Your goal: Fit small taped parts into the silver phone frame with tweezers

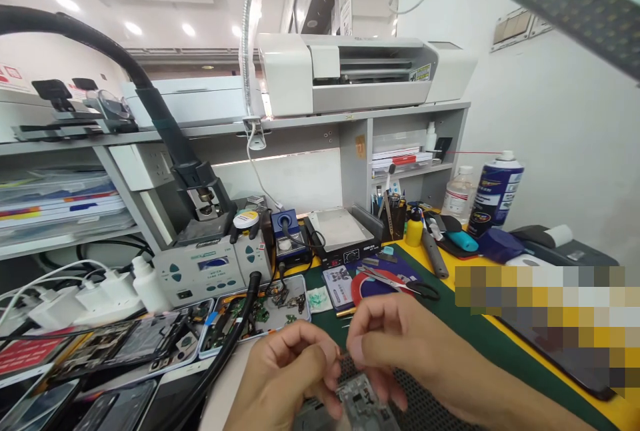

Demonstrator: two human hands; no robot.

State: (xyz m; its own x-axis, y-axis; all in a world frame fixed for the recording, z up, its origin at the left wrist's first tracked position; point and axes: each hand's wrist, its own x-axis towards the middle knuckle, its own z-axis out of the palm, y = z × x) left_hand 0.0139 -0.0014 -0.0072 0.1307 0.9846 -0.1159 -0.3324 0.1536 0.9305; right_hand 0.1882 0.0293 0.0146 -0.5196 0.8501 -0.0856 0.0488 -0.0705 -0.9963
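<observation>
My left hand (pixel 287 371) and my right hand (pixel 405 344) are close together at the bottom middle, fingers curled in a pinch. Whatever small piece may be between the fingertips is too small and hidden to name. Just beneath them lies a grey, opened-up electronic part (pixel 365 401), which looks like a piece of phone housing; the left fingers cover some of it. Under that part is a dark textured mat (pixel 425 394). Beyond the right hand, scissors (pixel 395 279) with black handles rest across a red ring-shaped item (pixel 356 287).
To the left, trays of circuit boards (pixel 305 297) and phone parts stand before a rework station (pixel 210 267); its black hose (pixel 227 351) runs down beside my left hand. A heating plate (pixel 345 237) is behind. A spray can (pixel 497 194) and yellow bottle (pixel 414 227) stand right.
</observation>
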